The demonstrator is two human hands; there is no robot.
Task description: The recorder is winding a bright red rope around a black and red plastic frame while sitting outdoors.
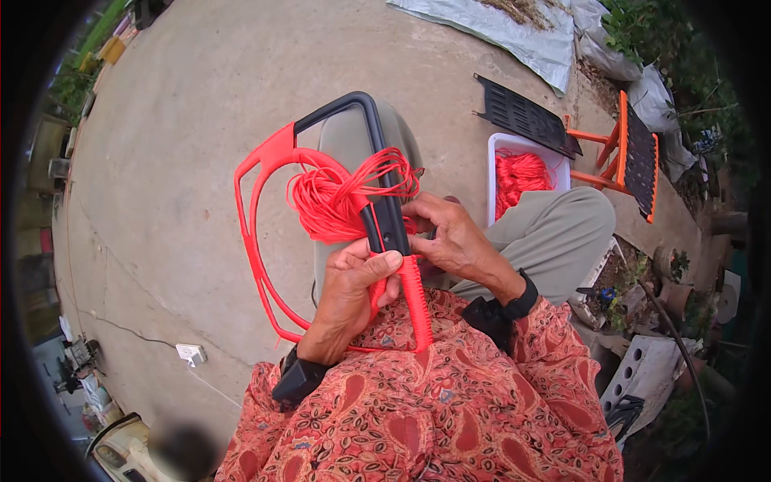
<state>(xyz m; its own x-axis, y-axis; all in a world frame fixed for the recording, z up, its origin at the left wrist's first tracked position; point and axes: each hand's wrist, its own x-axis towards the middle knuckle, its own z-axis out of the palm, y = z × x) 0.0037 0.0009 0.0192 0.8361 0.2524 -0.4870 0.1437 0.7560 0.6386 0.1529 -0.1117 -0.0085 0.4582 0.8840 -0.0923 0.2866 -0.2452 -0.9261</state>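
A red patterned shirt [385, 402] fills the lower edge, with dark straps [520, 299] around both wrists. Just above it, the left hand [353, 287] is clamped on the frame [375, 128], thumb on the near face, where the bare black part meets tightly wound red cord [415, 299]. The right hand [458, 241] is at the frame's right side, its fingers bent; their tips are partly hidden, so I cannot tell whether they grip anything.

The frame is tilted above the lap, over the left knee of the grey trousers [554, 217]. Its left side is red, its top black. A loose bundle [328, 205] of red cord hangs across its middle.

Beyond the right knee is a white bin [491, 193] with more red cord inside. Past it, a black panel [526, 112] lies near an orange-and-black stool [634, 153]. Farther off, a pale tarp [514, 32] covers some floor [185, 185].
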